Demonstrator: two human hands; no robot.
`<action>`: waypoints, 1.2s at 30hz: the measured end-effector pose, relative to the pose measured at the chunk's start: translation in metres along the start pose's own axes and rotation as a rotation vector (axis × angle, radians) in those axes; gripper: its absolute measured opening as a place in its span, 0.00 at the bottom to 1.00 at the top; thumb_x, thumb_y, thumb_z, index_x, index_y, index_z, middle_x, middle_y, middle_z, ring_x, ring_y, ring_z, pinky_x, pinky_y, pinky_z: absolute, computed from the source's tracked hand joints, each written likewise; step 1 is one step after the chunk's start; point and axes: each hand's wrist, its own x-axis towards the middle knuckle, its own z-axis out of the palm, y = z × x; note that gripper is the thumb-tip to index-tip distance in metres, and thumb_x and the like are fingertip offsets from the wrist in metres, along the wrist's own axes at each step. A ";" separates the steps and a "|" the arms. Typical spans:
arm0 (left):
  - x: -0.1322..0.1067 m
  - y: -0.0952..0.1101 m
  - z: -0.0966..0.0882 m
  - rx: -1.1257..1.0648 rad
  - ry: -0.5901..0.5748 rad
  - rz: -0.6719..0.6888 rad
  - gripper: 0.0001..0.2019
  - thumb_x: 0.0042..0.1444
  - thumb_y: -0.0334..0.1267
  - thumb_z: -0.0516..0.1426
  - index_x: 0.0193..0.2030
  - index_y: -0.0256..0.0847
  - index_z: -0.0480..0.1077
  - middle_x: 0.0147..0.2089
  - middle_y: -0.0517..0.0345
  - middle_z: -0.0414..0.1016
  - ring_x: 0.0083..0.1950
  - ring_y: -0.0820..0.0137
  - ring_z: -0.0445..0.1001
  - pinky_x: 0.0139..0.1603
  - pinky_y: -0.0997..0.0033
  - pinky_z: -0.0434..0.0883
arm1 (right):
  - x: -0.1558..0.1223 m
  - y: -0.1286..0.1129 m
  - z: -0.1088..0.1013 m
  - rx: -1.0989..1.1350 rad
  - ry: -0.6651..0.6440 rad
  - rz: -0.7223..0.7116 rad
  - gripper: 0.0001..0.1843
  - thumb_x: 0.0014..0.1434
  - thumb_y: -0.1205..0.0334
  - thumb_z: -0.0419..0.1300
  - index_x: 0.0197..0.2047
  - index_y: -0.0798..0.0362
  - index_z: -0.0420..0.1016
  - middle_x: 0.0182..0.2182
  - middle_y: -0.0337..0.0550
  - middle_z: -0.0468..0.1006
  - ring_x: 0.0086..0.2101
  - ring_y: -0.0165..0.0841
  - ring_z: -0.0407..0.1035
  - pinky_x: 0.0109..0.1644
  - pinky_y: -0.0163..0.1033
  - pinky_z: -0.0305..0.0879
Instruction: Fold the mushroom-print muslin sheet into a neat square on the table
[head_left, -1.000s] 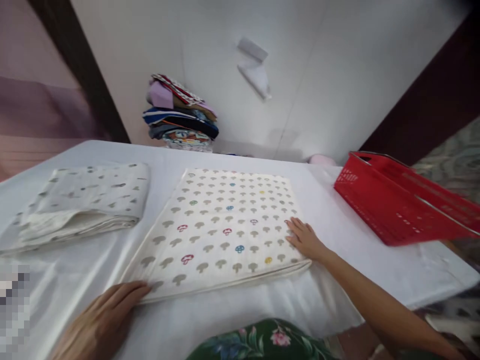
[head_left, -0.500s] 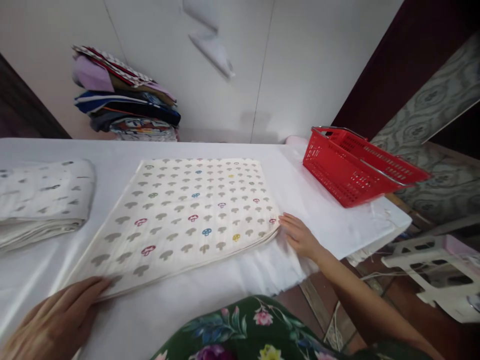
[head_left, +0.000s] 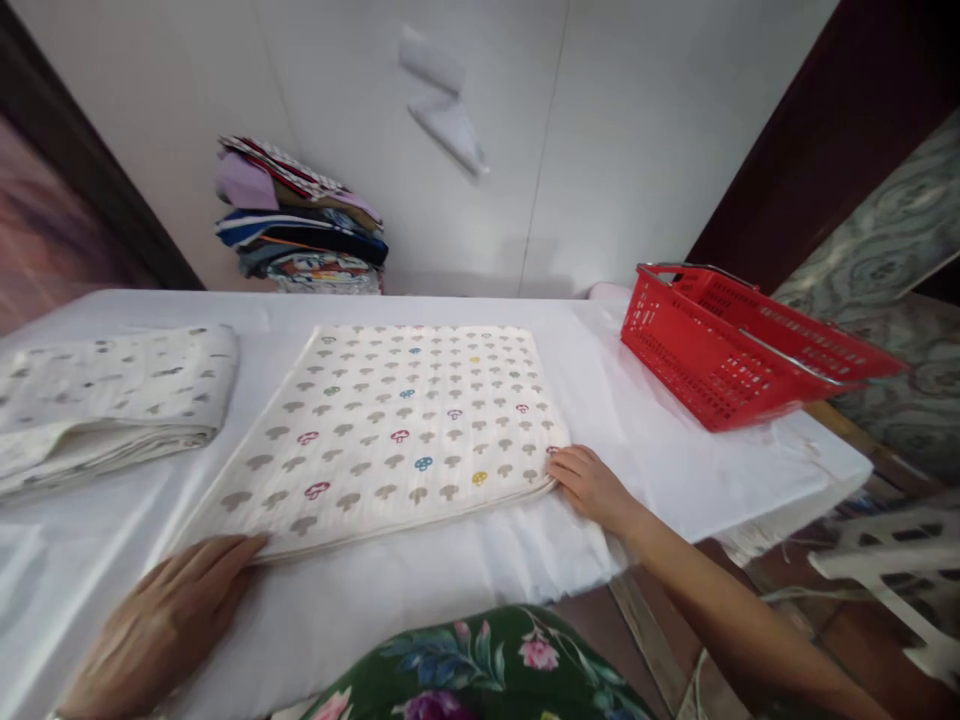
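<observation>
The right hand (head_left: 589,487) has moved to one near corner of the mushroom-print cloth (head_left: 382,408) on the desk (head_left: 600,405), half-curled, left hand (head_left: 169,615) flatter at another, grips unclear; likely soft, light, best corner-held

One head-worn view, forward and down over the nearby white table (head_left: 589,385) toward the wall (head_left: 637,150).
</observation>
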 end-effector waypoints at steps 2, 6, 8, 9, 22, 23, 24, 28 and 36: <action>0.007 0.009 -0.008 0.036 0.040 0.003 0.15 0.55 0.38 0.47 0.47 0.49 0.68 0.43 0.58 0.76 0.43 0.64 0.74 0.46 0.63 0.70 | 0.002 0.000 0.001 -0.022 -0.016 0.004 0.18 0.57 0.75 0.48 0.47 0.54 0.70 0.41 0.49 0.74 0.47 0.38 0.65 0.51 0.48 0.62; 0.013 0.020 -0.021 0.097 0.122 -0.009 0.15 0.53 0.36 0.47 0.42 0.50 0.72 0.41 0.60 0.78 0.41 0.66 0.76 0.43 0.67 0.71 | 0.001 0.004 0.006 -0.069 0.016 -0.008 0.17 0.55 0.76 0.48 0.44 0.53 0.71 0.37 0.47 0.74 0.41 0.38 0.67 0.50 0.49 0.62; 0.013 0.022 -0.024 0.114 0.146 -0.001 0.14 0.54 0.36 0.47 0.41 0.50 0.73 0.40 0.60 0.78 0.40 0.67 0.76 0.42 0.68 0.71 | -0.004 0.005 0.007 -0.092 0.061 0.003 0.16 0.55 0.75 0.47 0.42 0.53 0.71 0.37 0.48 0.75 0.40 0.38 0.67 0.51 0.51 0.61; 0.012 0.022 -0.024 0.116 0.150 0.009 0.14 0.54 0.37 0.47 0.40 0.50 0.73 0.40 0.61 0.78 0.40 0.68 0.76 0.42 0.69 0.71 | -0.007 0.005 0.008 -0.099 0.079 0.012 0.16 0.56 0.75 0.47 0.42 0.53 0.71 0.38 0.48 0.75 0.40 0.38 0.67 0.51 0.51 0.61; 0.007 0.018 -0.033 0.085 0.021 -0.042 0.17 0.52 0.28 0.50 0.46 0.46 0.72 0.47 0.57 0.75 0.48 0.68 0.73 0.50 0.70 0.68 | -0.025 0.002 0.024 -0.156 0.061 0.055 0.23 0.53 0.73 0.49 0.49 0.46 0.71 0.46 0.46 0.75 0.47 0.40 0.69 0.55 0.54 0.59; 0.006 0.017 -0.035 0.080 0.015 -0.059 0.18 0.52 0.27 0.49 0.46 0.46 0.72 0.47 0.57 0.75 0.48 0.68 0.72 0.50 0.69 0.68 | -0.024 0.001 0.027 -0.158 0.052 0.031 0.25 0.53 0.72 0.50 0.53 0.43 0.69 0.47 0.45 0.74 0.49 0.41 0.68 0.55 0.54 0.60; 0.005 0.015 -0.036 0.074 0.008 -0.067 0.18 0.52 0.27 0.49 0.46 0.45 0.72 0.47 0.57 0.75 0.48 0.68 0.72 0.50 0.68 0.68 | -0.024 0.001 0.031 -0.156 0.046 -0.001 0.28 0.53 0.70 0.50 0.56 0.41 0.66 0.48 0.44 0.74 0.49 0.41 0.68 0.54 0.54 0.61; 0.001 0.011 -0.042 0.046 -0.039 -0.047 0.19 0.52 0.25 0.47 0.44 0.46 0.72 0.45 0.59 0.76 0.46 0.70 0.73 0.49 0.71 0.70 | -0.027 0.006 0.043 -0.163 0.062 -0.139 0.35 0.52 0.66 0.53 0.62 0.33 0.57 0.42 0.43 0.78 0.41 0.40 0.73 0.48 0.52 0.66; -0.002 -0.001 -0.046 -0.117 -0.134 -0.118 0.23 0.50 0.25 0.47 0.49 0.47 0.72 0.47 0.59 0.77 0.48 0.70 0.74 0.51 0.71 0.70 | -0.039 0.016 0.041 -0.332 0.157 -0.274 0.35 0.48 0.58 0.56 0.61 0.33 0.59 0.39 0.48 0.79 0.38 0.38 0.75 0.38 0.47 0.70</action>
